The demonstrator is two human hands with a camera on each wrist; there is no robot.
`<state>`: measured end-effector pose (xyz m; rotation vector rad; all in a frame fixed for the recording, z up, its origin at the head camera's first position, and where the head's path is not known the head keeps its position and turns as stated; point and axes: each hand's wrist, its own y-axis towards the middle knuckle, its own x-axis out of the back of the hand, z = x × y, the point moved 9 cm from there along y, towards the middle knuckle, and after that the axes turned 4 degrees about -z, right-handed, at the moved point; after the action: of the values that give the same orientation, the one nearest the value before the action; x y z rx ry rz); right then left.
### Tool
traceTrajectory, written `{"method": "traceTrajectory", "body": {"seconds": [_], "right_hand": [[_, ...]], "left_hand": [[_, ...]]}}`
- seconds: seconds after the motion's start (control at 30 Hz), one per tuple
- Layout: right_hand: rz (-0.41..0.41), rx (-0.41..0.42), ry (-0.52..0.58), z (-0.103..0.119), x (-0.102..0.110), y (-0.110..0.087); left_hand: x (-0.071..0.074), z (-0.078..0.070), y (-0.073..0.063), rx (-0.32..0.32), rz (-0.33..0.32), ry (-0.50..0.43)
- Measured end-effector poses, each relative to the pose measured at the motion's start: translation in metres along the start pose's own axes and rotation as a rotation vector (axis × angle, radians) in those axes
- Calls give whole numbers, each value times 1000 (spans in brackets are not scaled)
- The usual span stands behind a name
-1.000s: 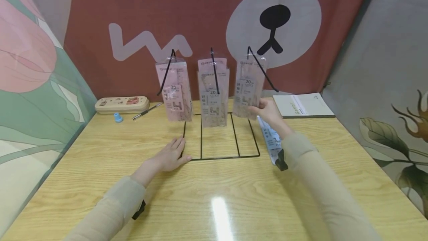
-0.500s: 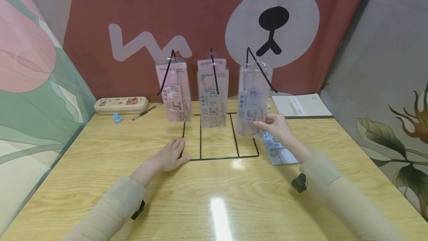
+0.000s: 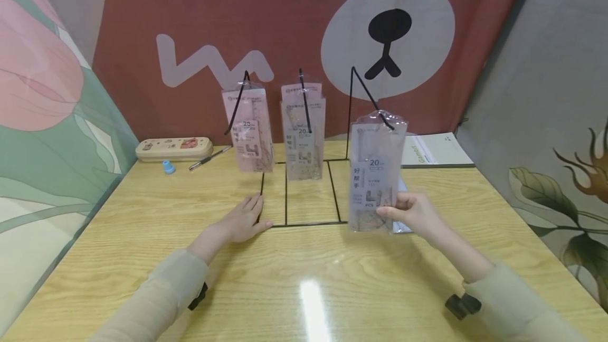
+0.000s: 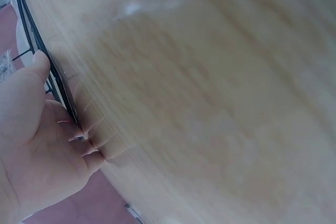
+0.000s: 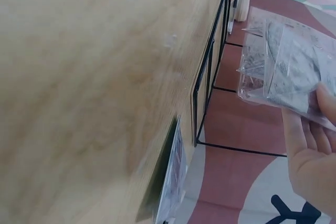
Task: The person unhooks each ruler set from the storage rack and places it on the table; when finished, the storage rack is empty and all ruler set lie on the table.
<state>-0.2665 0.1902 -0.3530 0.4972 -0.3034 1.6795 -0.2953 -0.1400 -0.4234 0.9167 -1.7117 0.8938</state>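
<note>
My right hand [image 3: 418,218] pinches the lower right edge of a clear-sleeved ruler set packet [image 3: 377,173] between thumb and fingers. The packet's top overlaps the front tip of the right hook of the black wire rack [image 3: 309,224]. In the right wrist view the thumb lies on the clear packet [image 5: 283,66]. My left hand [image 3: 239,220] lies with spread fingers on the rack base's front left corner. On the left hook hangs a pink packet [image 3: 247,131], and packets [image 3: 304,141] hang on the middle hook. A bluish packet [image 3: 402,226] lies on the table, mostly hidden behind the held one.
At the back left sit a cream pencil case [image 3: 173,149], a pen [image 3: 209,157] and a small blue piece [image 3: 168,167]. A notebook [image 3: 437,149] lies at the back right. The fabric backdrop [image 3: 294,20] rises behind the wooden table [image 3: 285,278].
My right hand has drawn the packet forward and down along the right hook, from near its back to its front tip. The left hand has stayed on the rack base.
</note>
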Motion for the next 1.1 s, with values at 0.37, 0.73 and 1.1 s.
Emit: {"method": "traceTrajectory", "body": {"seconds": [0.37,0.73,1.1], "right_hand": [[55,56,5,2,16,-35],[87,107,-55,-9,67,-54],[-81,-173,-436,-66,138,-12]], "left_hand": [[-1,0,0,-6,-9,1],[3,-3,-1,-7,-3,-8],[1,1,-3,-4,-4,-6]]}}
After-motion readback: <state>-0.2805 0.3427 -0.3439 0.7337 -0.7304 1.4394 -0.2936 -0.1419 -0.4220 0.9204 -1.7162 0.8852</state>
